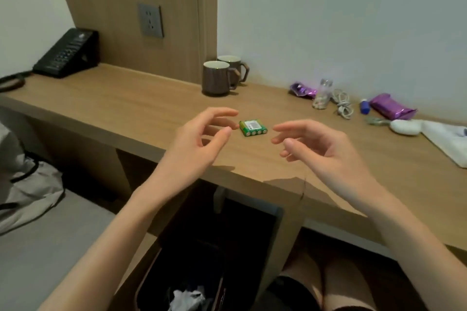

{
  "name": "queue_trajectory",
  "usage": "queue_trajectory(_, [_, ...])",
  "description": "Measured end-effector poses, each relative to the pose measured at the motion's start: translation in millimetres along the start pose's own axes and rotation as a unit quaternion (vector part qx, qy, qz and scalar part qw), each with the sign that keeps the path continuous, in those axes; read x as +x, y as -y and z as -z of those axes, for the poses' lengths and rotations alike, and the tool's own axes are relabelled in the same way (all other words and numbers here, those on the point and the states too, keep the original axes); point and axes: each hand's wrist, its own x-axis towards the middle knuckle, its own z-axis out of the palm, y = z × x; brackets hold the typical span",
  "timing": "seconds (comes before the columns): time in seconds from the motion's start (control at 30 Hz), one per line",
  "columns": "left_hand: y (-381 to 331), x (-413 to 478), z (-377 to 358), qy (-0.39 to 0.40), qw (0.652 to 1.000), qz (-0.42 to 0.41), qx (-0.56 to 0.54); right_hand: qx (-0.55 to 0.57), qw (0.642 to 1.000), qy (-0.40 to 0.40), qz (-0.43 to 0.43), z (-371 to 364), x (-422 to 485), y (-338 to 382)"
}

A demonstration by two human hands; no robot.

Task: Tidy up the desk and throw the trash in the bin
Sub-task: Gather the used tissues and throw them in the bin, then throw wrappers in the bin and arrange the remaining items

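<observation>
Battery pack (253, 128) lay between the left hand (202, 134) and right hand (321, 144), both loosely spread and empty, likely poised to grab it.

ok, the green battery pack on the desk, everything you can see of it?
The battery pack: four green cells side by side, white label on top, round ends toward the camera. It lies flat on the wooden desk between the left hand and right hand. Neither grips it; left fingertips sit at its left end, contact unclear.
</observation>
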Motion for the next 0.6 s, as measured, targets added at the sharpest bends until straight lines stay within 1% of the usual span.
queue_trajectory(0.13, [-16.3,50.4,-35.4,0.037,0.999,-0.034,0.008,-0.024,0.997,-0.073,-0.015,50.7,21.5,-7.9])
queue_trajectory(0.27, [-15.7,96.7,-71.5,0.061,0.998,-0.027,0.009,-0.054,0.987,-0.142,-0.044,91.6,47.1,-40.5])
queue_trajectory(0.47, [3.2,163.9,-135.7,0.075,0.997,0.032,-0.004,-0.096,0.962,-0.235,-0.096,136.6,83.0,-95.3])
queue_trajectory(0.6, [26.2,202.4,-185.7,0.103,0.989,0.101,-0.02,-0.164,0.949,-0.243,-0.117,152.3,101.8,-124.9])
